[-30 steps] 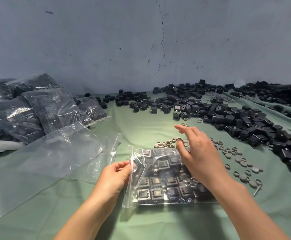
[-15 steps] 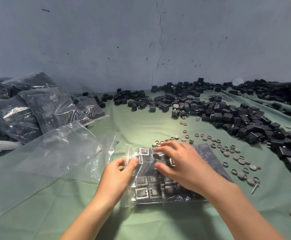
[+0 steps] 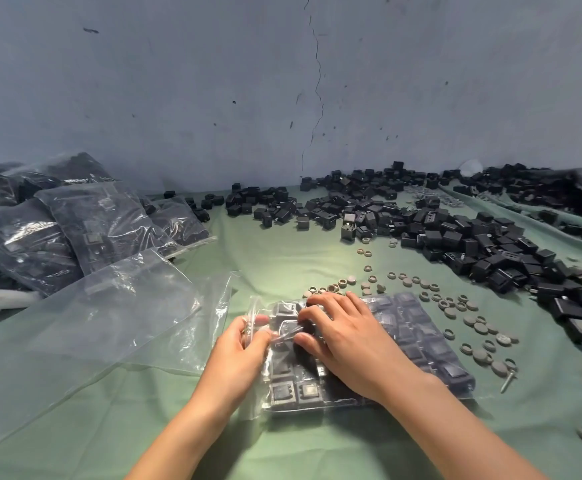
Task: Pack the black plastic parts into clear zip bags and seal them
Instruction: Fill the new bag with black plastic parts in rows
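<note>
A clear zip bag [image 3: 421, 344] filled with black square plastic parts lies flat on the green cloth in front of me. My left hand [image 3: 244, 344] pinches the bag's open left edge between thumb and fingers. My right hand [image 3: 345, 337] lies on top of the bag; its thumb and fingertips hold the plastic near the same edge, and its palm covers several parts. A wide heap of loose black parts [image 3: 455, 233] stretches across the far right of the cloth.
Empty clear bags [image 3: 85, 334] lie left of my hands. Filled bags [image 3: 85, 230] are stacked at the far left. Small grey rings and caps [image 3: 455, 306] and a screw [image 3: 508, 382] are scattered right of the bag. A blue wall [image 3: 282, 81] closes the back.
My right hand has come down from above the bag onto its top and moved left to the open edge. My left hand's pinch has shifted up the edge toward it.
</note>
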`<move>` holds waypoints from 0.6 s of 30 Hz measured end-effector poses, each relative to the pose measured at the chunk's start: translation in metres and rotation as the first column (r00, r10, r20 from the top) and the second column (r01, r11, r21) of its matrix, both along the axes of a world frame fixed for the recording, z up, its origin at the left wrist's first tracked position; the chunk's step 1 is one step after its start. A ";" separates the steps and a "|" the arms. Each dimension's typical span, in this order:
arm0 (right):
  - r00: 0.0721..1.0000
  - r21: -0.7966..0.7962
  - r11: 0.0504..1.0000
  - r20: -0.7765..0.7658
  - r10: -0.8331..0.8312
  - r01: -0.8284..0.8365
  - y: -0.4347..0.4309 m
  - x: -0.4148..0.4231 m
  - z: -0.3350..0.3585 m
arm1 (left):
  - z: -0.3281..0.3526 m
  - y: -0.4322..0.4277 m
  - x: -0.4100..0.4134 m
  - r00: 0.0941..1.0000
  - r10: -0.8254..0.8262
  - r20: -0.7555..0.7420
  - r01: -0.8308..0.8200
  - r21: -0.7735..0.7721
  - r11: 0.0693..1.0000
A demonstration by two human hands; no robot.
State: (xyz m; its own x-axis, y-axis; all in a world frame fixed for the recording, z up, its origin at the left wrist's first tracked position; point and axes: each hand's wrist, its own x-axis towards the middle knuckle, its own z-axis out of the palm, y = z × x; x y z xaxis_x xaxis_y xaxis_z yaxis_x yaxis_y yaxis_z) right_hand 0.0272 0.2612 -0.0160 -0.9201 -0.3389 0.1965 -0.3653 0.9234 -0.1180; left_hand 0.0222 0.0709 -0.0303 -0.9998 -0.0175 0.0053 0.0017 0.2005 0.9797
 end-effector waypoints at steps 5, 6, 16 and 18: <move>1.000 0.003 1.000 -0.010 -0.006 0.006 -0.003 -0.008 -0.003 | 0.001 0.001 0.000 0.999 0.031 0.015 -0.031 0.015 0.999; 1.000 0.001 1.000 -0.022 -0.006 0.006 -0.004 -0.010 -0.003 | 0.002 0.001 0.000 0.999 0.036 0.026 -0.037 0.031 0.999; 0.997 -0.233 0.971 -0.046 -0.063 0.051 0.009 -0.018 0.017 | 0.003 -0.010 -0.003 0.996 0.069 0.056 -0.072 0.051 0.996; 0.982 -0.312 0.938 -0.056 -0.180 0.154 0.033 -0.025 0.024 | 0.008 -0.018 -0.004 0.980 0.194 -0.052 -0.196 -0.043 0.980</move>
